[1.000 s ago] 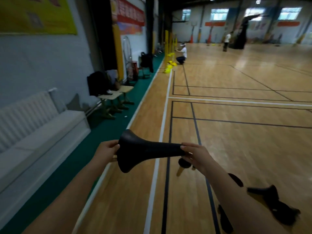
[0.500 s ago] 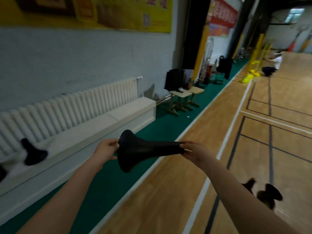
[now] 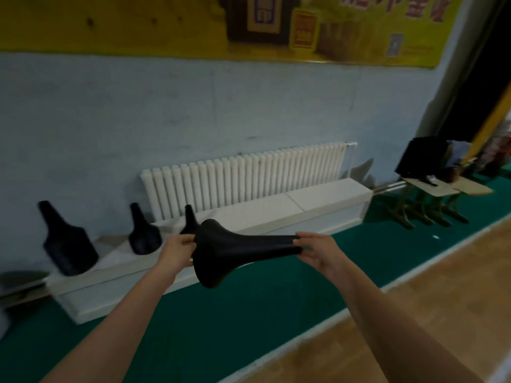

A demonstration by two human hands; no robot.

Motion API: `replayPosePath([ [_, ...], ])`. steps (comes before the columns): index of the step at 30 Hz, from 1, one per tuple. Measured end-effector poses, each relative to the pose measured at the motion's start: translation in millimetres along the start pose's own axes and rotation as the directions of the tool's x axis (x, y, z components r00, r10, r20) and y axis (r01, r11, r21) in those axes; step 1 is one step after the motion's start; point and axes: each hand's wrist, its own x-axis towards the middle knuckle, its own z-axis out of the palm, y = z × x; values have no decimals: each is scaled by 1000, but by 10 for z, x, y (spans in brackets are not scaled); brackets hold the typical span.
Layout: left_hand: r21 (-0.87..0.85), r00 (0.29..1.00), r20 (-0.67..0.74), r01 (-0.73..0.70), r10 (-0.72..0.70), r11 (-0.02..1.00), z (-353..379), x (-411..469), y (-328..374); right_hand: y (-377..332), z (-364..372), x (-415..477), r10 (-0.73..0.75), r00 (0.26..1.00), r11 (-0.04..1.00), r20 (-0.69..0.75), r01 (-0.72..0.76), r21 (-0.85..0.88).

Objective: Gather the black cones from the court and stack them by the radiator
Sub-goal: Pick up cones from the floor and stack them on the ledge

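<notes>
While I watch through the head camera, the left grip [image 3: 177, 250] is curled round the rim of the flared base of a black cone [image 3: 237, 251], and the right grip [image 3: 318, 254] pinches the narrow tip between thumb and fingers. Both are clamped on that one cone, which lies on its side in the air between them, base toward 9 o'clock and tip toward 3 o'clock, near the middle of the view.

Just behind the base, at 11 o'clock from it, a second black cone [image 3: 189, 217] stands upright, its lower part hidden by the one I hold. A third cone [image 3: 143, 234] stands further toward 9 o'clock, and a larger, blurred one [image 3: 69, 244] beyond that. All three rest on a low white tabletop [image 3: 304, 201] that runs along the wall. The white radiator [image 3: 243, 178] rises from behind it at 12 o'clock, with the nearest standing cone just in front of its left end.

Below my arms a green floor strip [image 3: 249, 313] runs beside the tabletop, and the wooden court floor [image 3: 414, 341] lies at 4 o'clock past a white line. Small desks [image 3: 442, 189] with a black bag [image 3: 417, 158] sit at 2 o'clock. A yellow banner [image 3: 166, 23] spans the wall at the top.
</notes>
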Motion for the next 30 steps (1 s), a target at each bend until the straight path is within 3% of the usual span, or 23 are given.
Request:
replayPosePath([
  [7,-71,983,-170,63,-75,995,-591,382,-257,-40,813,538,49,988,996,148,-38,-80],
  [16,57,967,-231,123,-107,991,-808,1207,-199,-347,1288,1583,13,964,958,264,63,-280],
  [23,-30,952,-298,55,-62,998,-792,1910,-10,-643,1638,2399,3,935,950,356,109,-293],
  [30,-58,927,-350,122,-135,991,-990,2517,-105,-674,2138,3009,67,926,935,370,71,-348],
])
